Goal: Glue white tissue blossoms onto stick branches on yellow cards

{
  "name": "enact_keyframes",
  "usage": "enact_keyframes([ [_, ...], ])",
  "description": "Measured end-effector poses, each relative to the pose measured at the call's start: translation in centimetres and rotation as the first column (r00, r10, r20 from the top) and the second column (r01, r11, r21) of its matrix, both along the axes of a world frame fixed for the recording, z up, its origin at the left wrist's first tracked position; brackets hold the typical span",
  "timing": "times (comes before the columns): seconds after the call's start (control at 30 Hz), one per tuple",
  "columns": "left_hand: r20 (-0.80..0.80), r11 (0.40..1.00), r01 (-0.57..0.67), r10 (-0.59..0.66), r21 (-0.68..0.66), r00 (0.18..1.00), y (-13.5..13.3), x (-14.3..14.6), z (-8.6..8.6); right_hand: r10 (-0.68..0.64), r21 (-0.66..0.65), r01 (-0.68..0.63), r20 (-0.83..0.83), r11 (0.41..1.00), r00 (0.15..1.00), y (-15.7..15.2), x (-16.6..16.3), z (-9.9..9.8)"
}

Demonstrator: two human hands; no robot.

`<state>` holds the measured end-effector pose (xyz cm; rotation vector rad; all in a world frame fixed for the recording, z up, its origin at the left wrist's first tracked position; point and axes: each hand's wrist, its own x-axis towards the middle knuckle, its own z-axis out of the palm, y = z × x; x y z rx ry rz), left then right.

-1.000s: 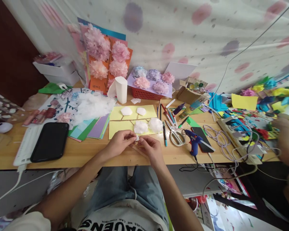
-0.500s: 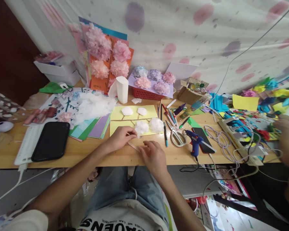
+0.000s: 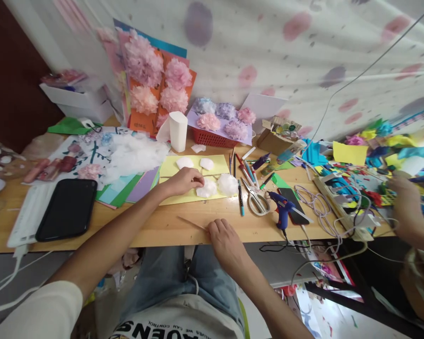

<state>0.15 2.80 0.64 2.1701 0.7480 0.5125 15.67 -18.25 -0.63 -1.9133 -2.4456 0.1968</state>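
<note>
My left hand reaches onto the yellow card, fingers curled and pinched beside a white tissue flower. What the fingertips hold is too small to make out. Three more white tissue pieces lie on the card, one fluffy flower to the right. My right hand rests at the table's front edge, fingers bent down on the end of a thin brown strip lying on the wood.
A black phone lies left. Scissors, pens, a blue glue gun and cables sit right of the card. Pink paper flowers, a tissue roll and a red basket stand behind. Another person's hand works at far right.
My left hand moved away from the right hand and up onto the yellow card. The right hand dropped to the table edge with the strip.
</note>
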Motion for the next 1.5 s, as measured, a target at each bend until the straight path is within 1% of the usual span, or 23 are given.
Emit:
enact_keyframes([
  [0.07,0.028,0.999,-0.034,0.034,-0.004,0.999,0.0,-0.1,-0.6,0.044,-0.029,-0.046,-0.066,0.998,0.997,-0.2,0.4,0.3],
  [0.1,0.041,0.999,-0.049,0.049,-0.003,0.998,0.0,-0.2,-0.8,0.061,-0.031,-0.065,-0.129,0.997,0.99,-0.3,0.8,0.5],
  [0.17,0.055,0.998,-0.068,0.068,0.004,0.996,0.0,-0.6,-1.2,0.078,-0.017,-0.089,-0.333,0.996,0.94,-0.8,1.6,1.1],
  [0.2,0.059,0.997,-0.074,0.074,0.008,0.996,0.0,-0.8,-1.3,0.076,-0.002,-0.087,-0.465,0.996,0.882,-1.1,2.1,1.5],
  [0.23,0.06,0.997,-0.078,0.078,0.008,0.995,0.1,-1.0,-1.3,0.066,0.01,-0.075,-0.592,0.997,0.803,-1.3,2.5,1.9],
  [0.3,0.051,0.996,-0.09,0.09,0.007,0.995,0.1,-1.4,-1.2,0.038,0.031,-0.023,-0.785,0.999,0.618,-1.3,3.2,2.5],
  [0.37,0.038,0.994,-0.112,0.111,0.007,0.993,0.2,-1.7,-1.1,0.02,0.051,0.056,-0.893,0.997,0.45,-0.7,3.3,2.7],
  [0.4,0.035,0.992,-0.124,0.124,0.006,0.992,0.3,-1.8,-1.0,0.016,0.064,0.109,-0.919,0.992,0.393,-0.1,3.2,2.7],
  [0.43,0.035,0.99,-0.138,0.138,0.004,0.99,0.3,-1.8,-1.0,0.018,0.084,0.17,-0.932,0.982,0.362,0.5,2.9,2.5],
  [0.47,0.041,0.989,-0.151,0.151,-0.001,0.988,0.3,-1.8,-1.0,0.019,0.113,0.241,-0.932,0.964,0.362,1.2,2.7,2.2],
  [0.5,0.048,0.987,-0.161,0.161,-0.012,0.986,0.3,-1.8,-1.0,0.018,0.151,0.314,-0.921,0.937,0.388,1.9,2.3,1.9],
  [0.57,0.061,0.984,-0.17,0.173,-0.045,0.983,0.4,-1.8,-1.1,0.011,0.247,0.435,-0.879,0.866,0.476,3.2,1.7,1.3],
  [0.6,0.063,0.983,-0.171,0.175,-0.064,0.982,0.4,-1.8,-1.2,0.006,0.292,0.469,-0.854,0.834,0.52,3.6,1.4,1.0],
  [0.63,0.064,0.982,-0.17,0.175,-0.082,0.982,0.4,-1.7,-1.2,0.003,0.329,0.485,-0.83,0.81,0.558,4.0,1.2,0.7],
  [0.67,0.065,0.981,-0.169,0.175,-0.095,0.982,0.5,-1.7,-1.2,0.003,0.357,0.483,-0.806,0.8,0.592,4.3,0.9,0.5],
  [0.77,0.073,0.981,-0.165,0.173,-0.106,0.982,0.4,-1.7,-1.1,0.005,0.406,0.451,-0.748,0.795,0.664,4.8,0.5,0.0],
  [0.83,0.077,0.982,-0.159,0.167,-0.102,0.983,0.4,-1.7,-1.1,0.001,0.418,0.442,-0.727,0.794,0.687,5.1,0.4,-0.4],
  [0.93,0.079,0.984,-0.151,0.158,-0.095,0.984,0.3,-1.6,-1.2,-0.026,0.406,0.477,-0.74,0.779,0.672,5.5,0.2,-1.0],
  [1.07,0.067,0.985,-0.151,0.157,-0.09,0.985,0.4,-1.6,-1.6,-0.052,0.359,0.554,-0.805,0.751,0.591,5.9,0.1,-1.7],
  [1.13,0.059,0.985,-0.147,0.152,-0.087,0.987,0.4,-1.6,-1.7,-0.045,0.354,0.576,-0.824,0.737,0.565,6.0,0.0,-1.7],
  [1.3,0.075,0.988,-0.13,0.136,-0.083,0.988,0.1,-1.3,-1.7,-0.029,0.377,0.63,-0.844,0.679,0.536,5.9,-0.1,-1.6],
  [1.4,0.085,0.991,-0.114,0.119,-0.066,0.989,-0.2,-0.8,-1.6,-0.059,0.359,0.647,-0.846,0.673,0.531,6.0,-0.1,-1.7],
  [1.5,0.072,0.996,-0.086,0.087,-0.012,0.994,-0.4,-0.3,-1.6,-0.071,0.351,0.658,-0.848,0.666,0.525,6.1,-0.1,-1.8],
])
